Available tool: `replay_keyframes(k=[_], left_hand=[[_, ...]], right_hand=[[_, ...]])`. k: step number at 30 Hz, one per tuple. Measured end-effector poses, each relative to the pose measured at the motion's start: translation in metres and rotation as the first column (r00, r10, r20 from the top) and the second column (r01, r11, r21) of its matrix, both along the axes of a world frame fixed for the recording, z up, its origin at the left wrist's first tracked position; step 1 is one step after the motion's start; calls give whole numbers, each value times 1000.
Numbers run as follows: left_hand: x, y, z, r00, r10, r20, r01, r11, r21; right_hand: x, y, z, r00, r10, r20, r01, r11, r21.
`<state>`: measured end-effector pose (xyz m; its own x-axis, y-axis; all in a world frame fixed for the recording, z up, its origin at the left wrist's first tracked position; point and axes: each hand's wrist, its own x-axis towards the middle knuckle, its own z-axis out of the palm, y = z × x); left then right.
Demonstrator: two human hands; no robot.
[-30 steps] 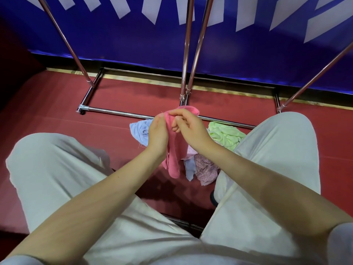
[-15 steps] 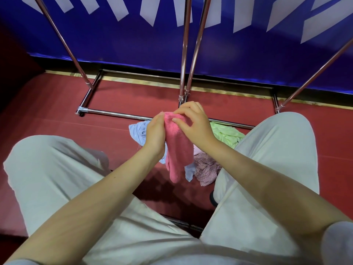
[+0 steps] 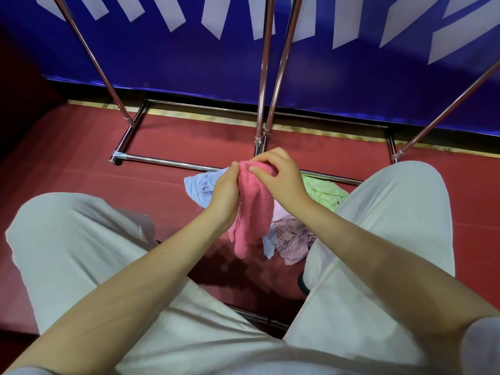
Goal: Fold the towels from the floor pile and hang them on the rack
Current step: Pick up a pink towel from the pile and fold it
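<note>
Pink terry towel (image 3: 253,209) hangs bunched between the two hands, above the floor pile and between the person's knees. The left hand (image 3: 223,192) grips its upper left edge with curled fingers, and the right hand (image 3: 281,177) pinches the top fold just beside it, fingertips (image 3: 254,169) pressing into the cloth. The lower end of the pink towel dangles free, covering the middle of the pile.

Behind the pink towel, on the red floor (image 3: 167,142), lie the other towels: a pale blue towel (image 3: 198,186) sticks out to the left of it, partly hidden by the left hand; a light green towel (image 3: 324,192) shows to the right, cut off by the right wrist and knee; a mauve patterned towel (image 3: 293,240) lies crumpled below and to the right, touching the right trouser leg. A second strip of pale blue cloth (image 3: 269,244) peeks out between the pink towel and the mauve one; whether it belongs to the same blue towel cannot be told.

Beyond the pink towel stands the chrome rack (image 3: 266,77), its base bar running across the floor just behind the pile and its slanted poles rising out of view. Farther back a blue banner (image 3: 162,58) with white stripes lines the wall. Pale grey trousers (image 3: 81,239) fill the foreground on both sides of the pink towel.
</note>
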<state>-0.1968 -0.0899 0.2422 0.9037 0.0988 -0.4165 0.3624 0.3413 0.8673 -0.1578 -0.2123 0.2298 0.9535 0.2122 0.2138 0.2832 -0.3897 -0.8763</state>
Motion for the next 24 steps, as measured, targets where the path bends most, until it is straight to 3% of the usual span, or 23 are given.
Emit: replay_keyframes(k=[2,7,14,20,22,24], left_hand=[[0,2,-3,999,-40,8,40,998,-40],[-1,5,-6,983,-118,144,111,992,54],[6,13,-13,998,57,22,-59,992,114],[16,24,2,986,146,82,-154,984,94],[19,29,6,984,145,104,-157,981,116],[20,33,8,982,133,134,-157,968,195]], right_hand=[[2,0,-1,1000,-11,-21,11,1000,1],[6,0,-4,999,15,-41,-14,1000,13],[7,-5,-2,980,175,-96,-178,983,-33],[16,-15,-9,955,294,-48,-279,827,-489],[20,-16,-15,957,280,-78,-275,783,-558],[20,-16,-16,955,244,-166,-295,819,-492]])
